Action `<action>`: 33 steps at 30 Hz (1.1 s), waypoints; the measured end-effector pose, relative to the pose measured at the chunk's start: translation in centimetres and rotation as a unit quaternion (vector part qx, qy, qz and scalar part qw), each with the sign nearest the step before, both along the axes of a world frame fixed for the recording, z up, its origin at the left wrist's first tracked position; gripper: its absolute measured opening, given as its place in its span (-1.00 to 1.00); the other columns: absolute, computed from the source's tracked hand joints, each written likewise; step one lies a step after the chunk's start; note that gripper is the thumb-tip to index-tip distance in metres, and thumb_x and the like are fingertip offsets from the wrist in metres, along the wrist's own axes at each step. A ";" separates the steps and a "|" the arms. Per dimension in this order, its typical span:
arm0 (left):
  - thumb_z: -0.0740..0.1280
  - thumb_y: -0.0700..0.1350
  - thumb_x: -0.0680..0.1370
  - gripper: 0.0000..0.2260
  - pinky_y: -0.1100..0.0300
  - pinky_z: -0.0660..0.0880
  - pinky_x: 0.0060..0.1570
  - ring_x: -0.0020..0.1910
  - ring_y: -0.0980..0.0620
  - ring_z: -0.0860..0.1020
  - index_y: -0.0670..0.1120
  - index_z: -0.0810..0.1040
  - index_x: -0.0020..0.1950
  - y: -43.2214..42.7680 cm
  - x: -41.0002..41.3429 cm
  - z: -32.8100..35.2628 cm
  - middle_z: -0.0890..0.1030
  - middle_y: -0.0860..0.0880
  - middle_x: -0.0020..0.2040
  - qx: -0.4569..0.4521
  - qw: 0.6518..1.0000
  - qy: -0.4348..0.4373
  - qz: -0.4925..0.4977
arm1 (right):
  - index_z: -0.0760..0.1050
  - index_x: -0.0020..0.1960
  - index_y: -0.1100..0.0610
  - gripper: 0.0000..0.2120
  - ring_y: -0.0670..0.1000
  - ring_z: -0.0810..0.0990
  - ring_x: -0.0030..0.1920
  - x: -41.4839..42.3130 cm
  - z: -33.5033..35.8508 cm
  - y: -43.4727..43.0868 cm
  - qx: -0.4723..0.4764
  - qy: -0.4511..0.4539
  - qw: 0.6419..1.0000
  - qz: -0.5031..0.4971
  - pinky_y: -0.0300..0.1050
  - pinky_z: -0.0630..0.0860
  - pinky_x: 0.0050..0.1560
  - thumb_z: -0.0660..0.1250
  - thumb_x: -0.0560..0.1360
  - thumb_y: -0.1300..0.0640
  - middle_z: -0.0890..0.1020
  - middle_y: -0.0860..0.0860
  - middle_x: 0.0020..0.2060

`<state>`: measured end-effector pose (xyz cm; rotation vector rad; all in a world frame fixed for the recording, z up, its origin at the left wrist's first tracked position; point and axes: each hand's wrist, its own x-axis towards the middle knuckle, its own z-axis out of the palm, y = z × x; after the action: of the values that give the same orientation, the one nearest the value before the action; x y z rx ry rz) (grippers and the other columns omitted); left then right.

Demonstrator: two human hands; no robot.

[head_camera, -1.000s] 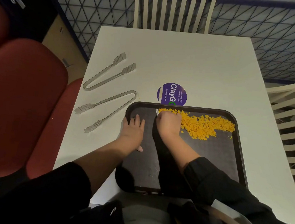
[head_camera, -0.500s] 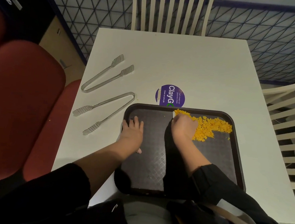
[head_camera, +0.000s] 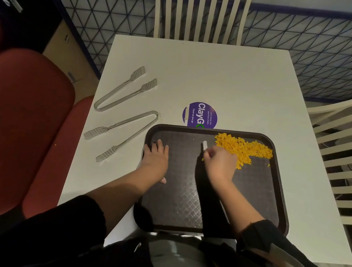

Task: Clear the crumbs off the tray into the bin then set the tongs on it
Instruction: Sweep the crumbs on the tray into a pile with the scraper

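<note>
A: What had changed on the tray [head_camera: 256, 192]?

B: The right hand [head_camera: 219, 166], grip clenched on a white scraper [head_camera: 204, 145], had driven the crumbs [head_camera: 243, 148] rightward into a tighter heap at the far right corner. The left hand [head_camera: 156, 159] lay flat, grip released, steadying the tray. Tipping the heap out remained.

A: And what goes on it afterwards?

B: Two pairs lay untouched on the bench [head_camera: 217, 73], left of the tray. Near tongs [head_camera: 127, 120]: long axis diagonal, tips toward near left. Far tongs [head_camera: 122, 99]: tips toward far right.
</note>
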<state>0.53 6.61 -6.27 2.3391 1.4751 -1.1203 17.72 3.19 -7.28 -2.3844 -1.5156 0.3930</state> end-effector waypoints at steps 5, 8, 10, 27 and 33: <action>0.40 0.22 0.41 0.05 -0.18 0.02 0.48 0.54 -0.27 -0.05 -0.20 -0.23 0.55 0.0 0.0 0.0 -0.15 -0.29 0.55 -0.001 1.000 -0.003 0.010 | 0.60 -0.22 0.13 -0.85 0.16 0.59 -0.18 -3.1 -1.3 -0.8 -0.009 -0.039 0.987 0.156 -0.03 0.29 -0.09 0.27 0.46 0.18 0.65 0.10 -0.26; 0.39 0.24 0.41 0.05 -0.18 0.03 0.48 0.55 -0.26 -0.05 -0.19 -0.23 0.55 0.0 -0.1 -0.1 -0.15 -0.27 0.56 0.001 1.000 -0.004 0.009 | 0.57 -0.33 0.18 -0.84 0.17 0.57 -0.31 -1.4 -1.6 -0.8 0.004 -0.068 0.987 0.145 -0.05 0.22 -0.22 0.31 0.42 0.25 0.61 0.12 -0.38; 0.39 0.23 0.41 0.04 -0.18 0.04 0.48 0.54 -0.27 -0.05 -0.19 -0.23 0.55 0.0 -0.1 -0.1 -0.15 -0.27 0.56 0.000 1.000 -0.004 0.009 | 0.56 -0.33 0.19 -0.83 0.17 0.56 -0.33 0.8 -1.6 -0.7 -0.009 -0.092 0.988 0.122 -0.05 0.22 -0.23 0.30 0.43 0.26 0.60 0.13 -0.39; 0.40 0.21 0.42 0.05 -0.15 0.06 0.47 0.53 -0.30 0.00 -0.24 -0.22 0.55 -0.1 0.9 0.4 -0.12 -0.32 0.55 0.003 0.999 0.031 -0.005 | 0.43 -0.40 0.05 -0.82 0.09 0.44 -0.41 3.6 -2.0 -5.6 0.013 -0.132 0.969 0.208 -0.08 0.16 -0.28 0.38 0.30 0.22 0.45 -0.01 -0.47; 0.40 0.21 0.42 0.05 -0.13 0.10 0.47 0.53 -0.29 0.02 -0.25 -0.23 0.55 -0.2 1.0 0.5 -0.12 -0.33 0.54 0.006 0.999 0.034 0.000 | 0.57 -0.33 0.11 -0.86 0.11 0.50 -0.38 8.9 -1.8 -4.7 0.034 -0.150 0.975 0.163 -0.09 0.24 -0.23 0.43 0.35 0.29 0.54 0.02 -0.44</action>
<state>1.53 6.39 -5.76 2.3299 1.5084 -1.2061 26.63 -1.51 -9.13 -2.2187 -2.0288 0.0437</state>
